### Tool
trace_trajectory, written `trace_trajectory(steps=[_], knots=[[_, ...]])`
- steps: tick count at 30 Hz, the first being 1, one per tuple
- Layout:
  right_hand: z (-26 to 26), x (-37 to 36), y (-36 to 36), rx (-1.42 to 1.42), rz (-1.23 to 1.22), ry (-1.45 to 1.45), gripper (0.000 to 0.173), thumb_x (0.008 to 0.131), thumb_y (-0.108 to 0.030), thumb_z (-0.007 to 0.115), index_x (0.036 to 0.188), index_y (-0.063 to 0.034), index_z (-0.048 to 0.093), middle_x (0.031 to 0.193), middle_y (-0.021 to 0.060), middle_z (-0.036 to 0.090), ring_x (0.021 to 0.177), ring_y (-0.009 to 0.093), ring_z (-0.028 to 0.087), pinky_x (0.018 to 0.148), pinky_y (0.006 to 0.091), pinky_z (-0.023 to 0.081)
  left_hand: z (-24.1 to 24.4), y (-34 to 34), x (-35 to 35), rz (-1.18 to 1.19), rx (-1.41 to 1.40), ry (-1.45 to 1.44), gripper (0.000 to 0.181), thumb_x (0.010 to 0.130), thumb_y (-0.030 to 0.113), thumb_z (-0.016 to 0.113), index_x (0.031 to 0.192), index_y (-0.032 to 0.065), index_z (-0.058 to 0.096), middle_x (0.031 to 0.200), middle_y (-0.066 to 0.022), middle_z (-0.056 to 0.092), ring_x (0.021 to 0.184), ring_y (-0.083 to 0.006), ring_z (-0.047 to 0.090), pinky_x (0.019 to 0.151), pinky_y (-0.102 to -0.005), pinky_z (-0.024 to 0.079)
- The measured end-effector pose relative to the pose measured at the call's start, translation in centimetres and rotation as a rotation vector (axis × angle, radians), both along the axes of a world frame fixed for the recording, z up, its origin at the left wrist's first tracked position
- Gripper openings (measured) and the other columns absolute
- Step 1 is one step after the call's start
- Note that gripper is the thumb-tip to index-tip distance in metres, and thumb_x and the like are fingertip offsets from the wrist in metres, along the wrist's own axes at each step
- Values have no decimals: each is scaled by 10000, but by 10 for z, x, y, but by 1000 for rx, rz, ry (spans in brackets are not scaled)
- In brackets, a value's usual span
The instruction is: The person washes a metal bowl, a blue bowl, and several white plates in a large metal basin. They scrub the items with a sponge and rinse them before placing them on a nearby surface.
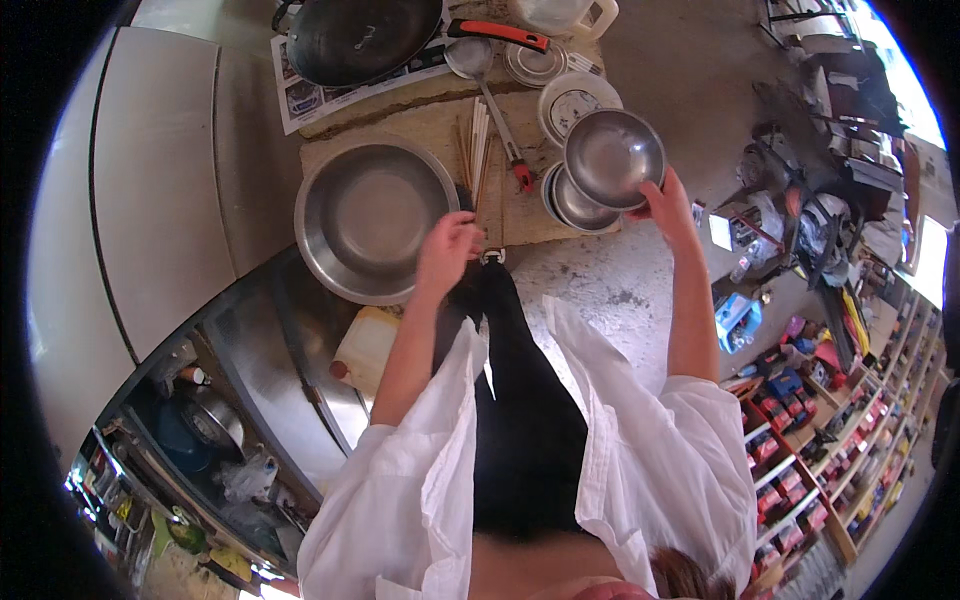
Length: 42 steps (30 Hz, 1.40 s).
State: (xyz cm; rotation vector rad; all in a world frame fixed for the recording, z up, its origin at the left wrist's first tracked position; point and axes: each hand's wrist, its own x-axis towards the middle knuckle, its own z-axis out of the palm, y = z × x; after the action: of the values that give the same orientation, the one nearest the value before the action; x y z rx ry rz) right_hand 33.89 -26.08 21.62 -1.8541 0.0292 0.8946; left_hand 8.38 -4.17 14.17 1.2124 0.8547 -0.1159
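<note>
My right hand (667, 206) grips the rim of a stainless steel bowl (615, 154), held over a second metal bowl (581, 206) near the board's right edge. My left hand (448, 251) is by the right rim of a large steel basin (375, 217); its fingers are slightly blurred and partly curled, and whether they touch the rim is unclear. Between basin and bowls lie several chopsticks (478, 146) and a metal ladle (499, 112) with a red-tipped handle. Stacked plates (574, 101) lie behind the held bowl, beside a glass lid (535, 63).
A dark wok (364, 37) rests on printed paper (304, 101) at the back left, and a white plastic jug (559, 13) stands at the back right. A plastic canister (367, 349) is below the basin. Cabinet panels (161, 150) border the left; shelves (862, 450) stand at right.
</note>
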Motion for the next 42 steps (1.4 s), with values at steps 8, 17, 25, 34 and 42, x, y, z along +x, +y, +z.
trace_trajectory(steps=[8,17,25,34,42], knots=[[-9,22,45,202,-90,187,236,826,-36,495,1054,5,445,850,112,589,655,204,633,559,294,559,-21,67,-85,-7,803,206,255,833,178,578,1057,56,566,937,-126,647,907,-275,606,855,-356,438],[-50,28,32,596,-397,359,61,824,-14,510,808,43,523,735,138,582,599,231,601,518,291,528,-32,79,-131,1,696,414,278,826,282,579,1042,108,602,1052,-40,624,1065,-225,542,1057,-540,142],[-81,-41,-198,271,-689,143,203,893,-138,491,1093,-107,489,965,34,576,816,168,573,666,318,501,-55,71,-143,9,541,379,281,828,287,578,1051,117,598,1069,-43,617,1072,-231,534,1062,-525,142],[-85,-102,-356,-604,-577,453,69,779,-120,523,736,-68,542,581,60,480,469,189,481,401,284,392,-50,62,-146,-79,631,404,281,828,276,580,1057,113,587,1078,-62,601,1071,-260,522,1052,-527,183],[-33,198,-298,-1031,-255,-163,203,731,-207,718,729,-35,609,664,71,584,476,177,547,380,278,453,-45,61,-117,-120,644,355,275,831,260,575,1053,99,585,1074,-85,602,1067,-278,522,1049,-515,204]])
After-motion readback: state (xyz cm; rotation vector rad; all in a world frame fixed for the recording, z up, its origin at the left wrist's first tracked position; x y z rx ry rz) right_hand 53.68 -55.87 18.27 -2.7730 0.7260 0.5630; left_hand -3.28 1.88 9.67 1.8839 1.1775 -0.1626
